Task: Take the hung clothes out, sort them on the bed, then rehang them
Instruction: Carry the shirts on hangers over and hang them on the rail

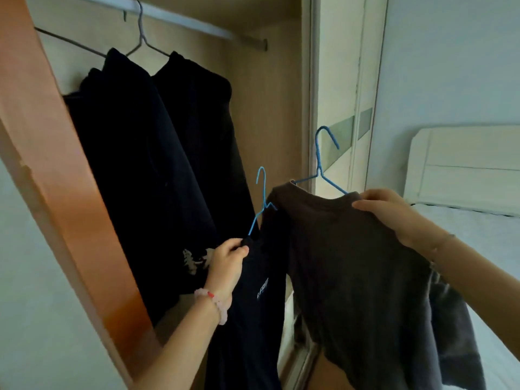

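Note:
My left hand (226, 263) grips the shoulder of a black shirt (253, 319) with small white lettering, which sits on a blue wire hanger (263, 192). My right hand (394, 212) grips the shoulder of a dark grey-brown shirt (351, 277) on a second blue hanger (320, 161). Both garments are off the rail and held in front of the wardrobe opening. Inside the wardrobe, dark clothes (157, 164) still hang on a grey wire hanger (140, 32) from the metal rail (213, 28).
An orange-brown wardrobe frame (56, 192) runs along the left. The bed (492, 249) with a white cover and a white headboard (464, 164) lies to the right. A pale sliding door (343, 94) stands behind the hangers.

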Available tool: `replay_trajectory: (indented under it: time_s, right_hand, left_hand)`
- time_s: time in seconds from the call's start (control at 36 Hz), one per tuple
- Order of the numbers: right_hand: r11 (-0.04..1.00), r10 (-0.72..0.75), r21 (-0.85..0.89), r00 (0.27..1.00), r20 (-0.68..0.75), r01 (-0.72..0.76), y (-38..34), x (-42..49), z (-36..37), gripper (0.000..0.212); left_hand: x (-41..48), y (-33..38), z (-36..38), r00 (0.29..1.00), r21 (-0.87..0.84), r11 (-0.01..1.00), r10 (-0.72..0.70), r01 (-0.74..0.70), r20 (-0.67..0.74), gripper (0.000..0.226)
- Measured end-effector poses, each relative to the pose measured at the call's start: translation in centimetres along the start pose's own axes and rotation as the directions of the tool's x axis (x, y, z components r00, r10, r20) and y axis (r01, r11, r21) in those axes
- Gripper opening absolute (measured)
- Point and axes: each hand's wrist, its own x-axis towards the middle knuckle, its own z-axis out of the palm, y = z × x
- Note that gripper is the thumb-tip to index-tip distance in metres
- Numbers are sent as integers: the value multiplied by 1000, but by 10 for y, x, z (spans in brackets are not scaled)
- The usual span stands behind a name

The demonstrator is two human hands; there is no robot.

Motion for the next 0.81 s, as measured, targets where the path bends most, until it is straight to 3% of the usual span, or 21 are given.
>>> replay_trajectory:
  time_s: [0.31, 0.44, 0.53, 0.72, 0.81]
  right_hand:
    - [984, -140, -120, 988, -70, 131, 5, 78, 11, 9]
    - [993, -118, -16, 993, -1, 118, 3, 149, 27, 9]
    - [989, -151, 0, 988, 25, 151, 3, 200, 35, 16]
    - [970, -243, 29, 964, 109, 241, -2, 315, 42, 7]
    - [952, -305, 55, 938, 166, 300, -15, 356, 54, 17]
  left_hand:
    - [85, -7, 44, 997, -154, 988, -3, -8, -73, 18]
    - [140, 0, 61, 989, -147, 988, 24, -45, -143, 16]
    - [180, 10, 81, 980, -124, 990, 50, -75, -194, 17]
    - [273, 41, 124, 933, -128, 989, 28, -79, -358, 15]
    - [308, 58, 131, 903, -148, 985, 14, -85, -430, 15]
